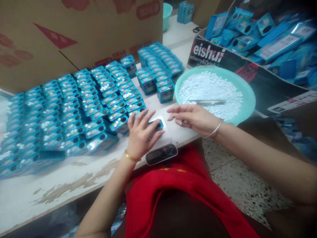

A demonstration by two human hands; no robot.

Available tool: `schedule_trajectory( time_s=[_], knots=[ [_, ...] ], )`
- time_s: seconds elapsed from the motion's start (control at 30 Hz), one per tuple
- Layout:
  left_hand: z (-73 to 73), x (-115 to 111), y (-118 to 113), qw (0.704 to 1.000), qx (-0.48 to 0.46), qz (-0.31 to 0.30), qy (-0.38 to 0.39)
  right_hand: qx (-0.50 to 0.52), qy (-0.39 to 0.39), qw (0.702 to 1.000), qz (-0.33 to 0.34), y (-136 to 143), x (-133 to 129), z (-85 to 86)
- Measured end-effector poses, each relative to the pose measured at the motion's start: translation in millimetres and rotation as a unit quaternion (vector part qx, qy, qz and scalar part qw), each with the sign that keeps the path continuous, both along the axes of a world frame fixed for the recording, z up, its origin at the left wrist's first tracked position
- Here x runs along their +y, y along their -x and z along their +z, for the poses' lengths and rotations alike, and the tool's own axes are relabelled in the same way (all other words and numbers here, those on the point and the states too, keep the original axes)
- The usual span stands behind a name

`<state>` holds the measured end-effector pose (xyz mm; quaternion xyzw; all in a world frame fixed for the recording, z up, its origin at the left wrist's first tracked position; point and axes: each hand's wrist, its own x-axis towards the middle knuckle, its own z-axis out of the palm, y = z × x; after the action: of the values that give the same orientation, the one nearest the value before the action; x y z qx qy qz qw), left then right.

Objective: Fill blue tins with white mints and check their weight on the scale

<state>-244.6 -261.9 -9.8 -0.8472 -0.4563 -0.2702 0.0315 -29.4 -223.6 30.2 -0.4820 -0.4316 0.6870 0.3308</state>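
My left hand (142, 135) is over a white digital scale (162, 145), its outer fingers fanned out. Its thumb and forefinger are at the sides of a small blue box (159, 124) on the scale's plate; the hand hides much of the box. My right hand (189, 115) hovers between the scale and a mint-green basin (249, 96), fingertips drawn together; anything in them is too small to make out. White tablet-like candies (210, 86) fill the basin, and a metal strip or tool (206, 102) lies across them.
Rows of upright blue boxes (71, 112), many with white candies on top, cover the table's left side. More boxes (160, 61) stand behind the scale. A large carton (81, 36) rises at the back. A dark carton (228, 62) on the right holds blue boxes.
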Motion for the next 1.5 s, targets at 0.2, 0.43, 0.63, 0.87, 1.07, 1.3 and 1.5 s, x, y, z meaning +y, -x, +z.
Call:
schedule_trajectory(
  time_s=[0.2, 0.43, 0.63, 0.87, 1.07, 1.3, 1.5],
  knots=[
    [-2.8, -32.4, 45.1, 0.989, -0.111, 0.097, -0.028, 0.0, -0.017, 1.0, 0.011, -1.1, -1.6, 3.3],
    [-60.7, -79.0, 86.6, 0.956, -0.169, 0.239, 0.014, -0.016, -0.032, 0.999, 0.019, 5.0, -3.7, 6.0],
    [-107.3, -100.6, 94.1, 0.949, -0.164, 0.264, 0.061, -0.022, -0.037, 0.999, 0.027, 12.8, -6.3, 8.9],
    [-119.5, -101.4, 96.0, 0.953, -0.133, 0.269, 0.037, -0.009, -0.033, 0.999, 0.024, 20.1, -6.3, 9.7],
    [-120.5, -101.1, 98.4, 0.957, -0.126, 0.258, 0.027, -0.013, -0.046, 0.996, 0.076, 36.0, 1.3, 3.4],
    [-122.0, -100.8, 100.0, 0.958, -0.126, 0.255, 0.026, 0.023, -0.025, 0.994, 0.105, 40.9, 4.7, 7.7],
    [-122.1, -102.8, 96.3, 0.955, -0.131, 0.266, 0.026, 0.07, 0.053, 0.996, 0.006, 24.4, 4.9, 3.9]
  ],
)
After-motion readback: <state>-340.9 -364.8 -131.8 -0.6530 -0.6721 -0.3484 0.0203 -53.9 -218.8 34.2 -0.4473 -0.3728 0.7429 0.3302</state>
